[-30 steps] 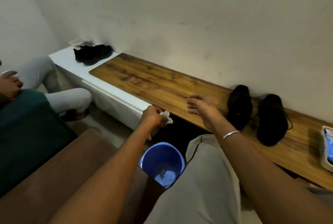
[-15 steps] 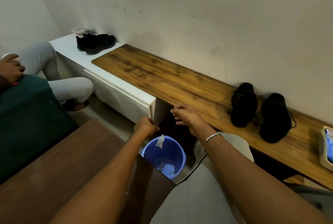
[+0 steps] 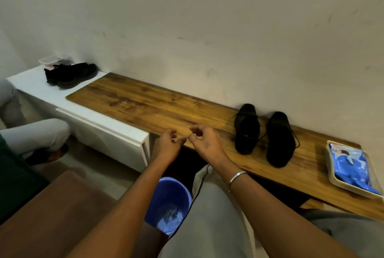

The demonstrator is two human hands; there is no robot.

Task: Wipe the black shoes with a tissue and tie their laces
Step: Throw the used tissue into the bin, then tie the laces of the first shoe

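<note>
Two pairs of dark footwear are in view. Off the left end of the wooden bench (image 3: 145, 104), on a white cabinet (image 3: 104, 127), lies a dark pair (image 3: 70, 75) with a clear tub (image 3: 52, 59) behind it; its detail is too dark to read. At the bench's front edge the left hand (image 3: 166, 145) hangs with fingers loosely curled on nothing. Below that edge stands a blue bin (image 3: 166, 191) with crumpled tissue (image 3: 169, 218) inside, part-hidden by forearm and knee. I read that as discard, so wiping is likely finished. The right hand (image 3: 204, 143), just beside the left, is likewise curled and empty; whether the thumbs touch is uncertain. Toward the bench's right, against the wall, the black shoes (image 3: 247, 129) stand side by side within reach, laces (image 3: 262, 137) trailing. Knots are unreadable, black on black. At the bench's right end sits a tray (image 3: 329, 161) holding a blue packet (image 3: 349, 168), contents unidentifiable.
</note>
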